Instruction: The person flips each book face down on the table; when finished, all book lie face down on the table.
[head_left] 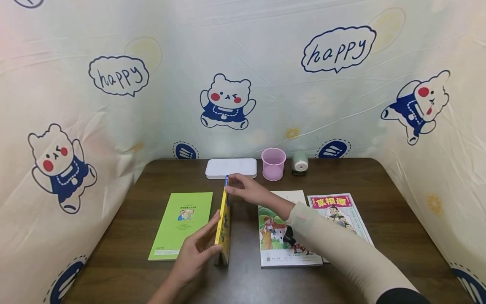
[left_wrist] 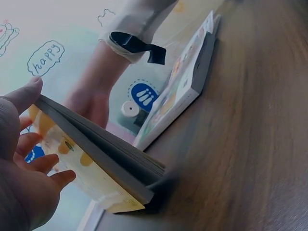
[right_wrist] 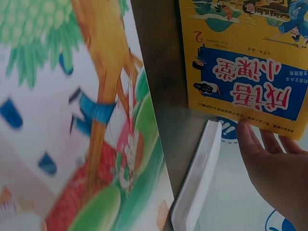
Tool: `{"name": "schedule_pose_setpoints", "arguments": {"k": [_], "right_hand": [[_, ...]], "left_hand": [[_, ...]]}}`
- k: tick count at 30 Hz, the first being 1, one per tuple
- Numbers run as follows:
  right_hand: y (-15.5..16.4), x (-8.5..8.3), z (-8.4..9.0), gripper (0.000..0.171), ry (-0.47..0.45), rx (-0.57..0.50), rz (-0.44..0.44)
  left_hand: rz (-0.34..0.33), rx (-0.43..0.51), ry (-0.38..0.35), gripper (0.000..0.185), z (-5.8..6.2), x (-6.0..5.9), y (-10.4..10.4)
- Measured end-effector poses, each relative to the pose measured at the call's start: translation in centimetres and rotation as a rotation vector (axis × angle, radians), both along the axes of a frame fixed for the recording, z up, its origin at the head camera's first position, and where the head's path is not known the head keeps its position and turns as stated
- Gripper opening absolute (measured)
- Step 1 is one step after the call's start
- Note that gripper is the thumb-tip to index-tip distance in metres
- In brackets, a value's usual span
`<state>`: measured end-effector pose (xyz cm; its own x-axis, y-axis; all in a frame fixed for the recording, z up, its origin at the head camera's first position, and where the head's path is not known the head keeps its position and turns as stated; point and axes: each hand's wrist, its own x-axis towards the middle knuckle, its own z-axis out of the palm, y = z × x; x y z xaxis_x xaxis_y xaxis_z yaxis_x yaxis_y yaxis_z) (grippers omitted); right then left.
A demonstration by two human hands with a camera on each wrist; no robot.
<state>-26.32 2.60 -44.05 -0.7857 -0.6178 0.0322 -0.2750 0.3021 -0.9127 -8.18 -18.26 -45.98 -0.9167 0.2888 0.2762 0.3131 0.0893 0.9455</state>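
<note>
A: Where's the yellow book (head_left: 224,228), and is it secure?

B: It stands spine up on the surface (head_left: 243,283), between the green book (head_left: 171,236) and the picture-covered book (head_left: 271,240). Each grip is clamped on it: the left hand (head_left: 193,255) takes the near end, thumb at the edge and fingers against the cover; the right hand (head_left: 250,191) pinches the far upper corner.

A: What might go wrong?

B: The pages gape slightly at the near end, so a slack left grip could let it splay or tip. The right sleeve (head_left: 341,249), reaching across the picture-covered book, might drag that askew.

A: Anything you can't make out?

B: The left-facing cover is nearly edge-on from the head, the sleeve hides part of the magazine (head_left: 338,215), and the right wrist view crops the yellow book.
</note>
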Motion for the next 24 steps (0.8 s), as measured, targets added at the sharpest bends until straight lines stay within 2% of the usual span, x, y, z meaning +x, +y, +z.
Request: {"name": "schedule_pose_setpoints", "arguments": {"k": [4, 8, 12, 17, 20, 24], "right_hand": [[-0.3, 0.1, -0.2, 0.058, -0.052, -0.082, 0.023], [-0.3, 0.2, -0.5, 0.055, -0.102, -0.149, 0.041], [-0.1, 0.3, -0.9, 0.055, -0.141, -0.195, 0.061], [0.4, 0.3, -1.4, 0.057, -0.186, -0.235, 0.074], [0.7, 0.3, -1.6, 0.058, -0.231, -0.268, 0.081], [1.1, 0.5, -1.6, 0.060, -0.288, -0.292, 0.067]], "left_hand": [[-0.014, -0.030, 0.074, 0.066, 0.3, 0.0, -0.3], [-0.016, -0.070, 0.106, 0.065, 0.7, 0.0, -0.4], [-0.015, -0.111, 0.092, 0.064, 0.8, 0.1, -0.4], [0.006, -0.167, 0.090, 0.066, 0.4, 0.1, 0.2], [0.010, -0.161, 0.091, 0.071, 0.1, 0.0, 0.6], [0.021, -0.146, 0.049, 0.076, -0.2, -0.1, 1.2]]}}
